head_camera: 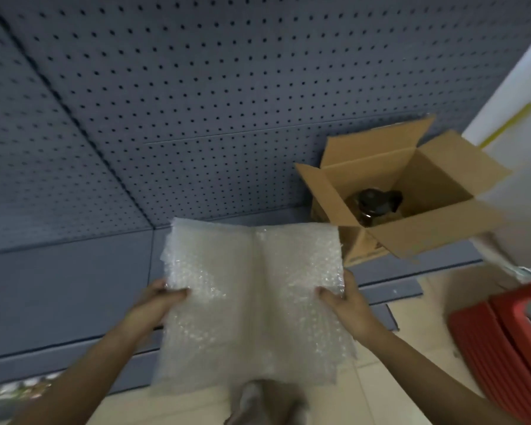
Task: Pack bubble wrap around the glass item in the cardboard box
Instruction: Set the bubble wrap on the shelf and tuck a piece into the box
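Evidently, the packing proper has not yet begun: no wrap is seen inside the box, and the whole of the padding is judged to remain outstanding. Taken from left to right, the left hand is found at about seven o'clock in the view, its thumb laid over the front face of the bubble wrap and the other fingers hidden behind it, so that the left edge is pinched. The wrap is held spread in the air at about six o'clock, with a soft crease running down its middle; whether it is a single sheet or several layered together cannot be told, since its lower right edge looks stacked. The right hand, at about five o'clock, pinches the right edge in the same manner, thumb in front and fingers behind. At about three o'clock the cardboard box stands on a grey shelf against a perforated back panel, all four flaps turned out. The glass item, dark and blurred, rests at the bottom of the box toward its near left corner, apart from the wrap. At about four o'clock a stack of red plastic pieces is noted. Counted: two hands, one box, one glass item, one held wrap bundle.
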Demonstrator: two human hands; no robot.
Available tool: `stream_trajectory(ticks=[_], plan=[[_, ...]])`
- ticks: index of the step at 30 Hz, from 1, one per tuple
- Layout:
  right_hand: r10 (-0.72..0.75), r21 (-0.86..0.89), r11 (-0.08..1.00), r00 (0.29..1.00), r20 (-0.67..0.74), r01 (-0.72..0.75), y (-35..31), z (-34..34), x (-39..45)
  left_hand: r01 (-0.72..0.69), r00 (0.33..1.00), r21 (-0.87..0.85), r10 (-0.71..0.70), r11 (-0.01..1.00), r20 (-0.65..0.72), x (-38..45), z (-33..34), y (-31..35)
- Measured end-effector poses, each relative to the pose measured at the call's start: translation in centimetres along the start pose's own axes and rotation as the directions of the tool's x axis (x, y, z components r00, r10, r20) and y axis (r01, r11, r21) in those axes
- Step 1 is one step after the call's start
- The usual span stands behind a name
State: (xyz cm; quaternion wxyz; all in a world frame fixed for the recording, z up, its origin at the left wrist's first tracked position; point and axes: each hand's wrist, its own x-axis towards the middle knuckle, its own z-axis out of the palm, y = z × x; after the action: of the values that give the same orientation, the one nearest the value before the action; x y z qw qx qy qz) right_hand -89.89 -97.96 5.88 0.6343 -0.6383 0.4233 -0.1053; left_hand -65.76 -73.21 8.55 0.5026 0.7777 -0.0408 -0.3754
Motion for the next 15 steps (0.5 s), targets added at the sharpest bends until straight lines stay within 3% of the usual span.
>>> stream_trajectory(ticks=[4,9,15], plan=[[-0.014,-0.031,0.999,0.999,0.051,0.016,-1.8,0.7,4.0,-0.005,1.0,-0.109,0.002,0.994,-0.027,1.1,-1.0,-0.1],[-0.009,-0.003,1.0,1.0,-0.018,0.009,-3.8,1.1,7.8,0.0,1.0,-0.223,-0.003,0.975,-0.012,4.6,-1.1,1.3],[-0.014,-0.062,0.998,0.997,-0.076,0.01,-4.0,1.7,10.9,0.03,0.999,-0.232,-0.04,0.972,-0.036,8.6,-0.5,2.0]])
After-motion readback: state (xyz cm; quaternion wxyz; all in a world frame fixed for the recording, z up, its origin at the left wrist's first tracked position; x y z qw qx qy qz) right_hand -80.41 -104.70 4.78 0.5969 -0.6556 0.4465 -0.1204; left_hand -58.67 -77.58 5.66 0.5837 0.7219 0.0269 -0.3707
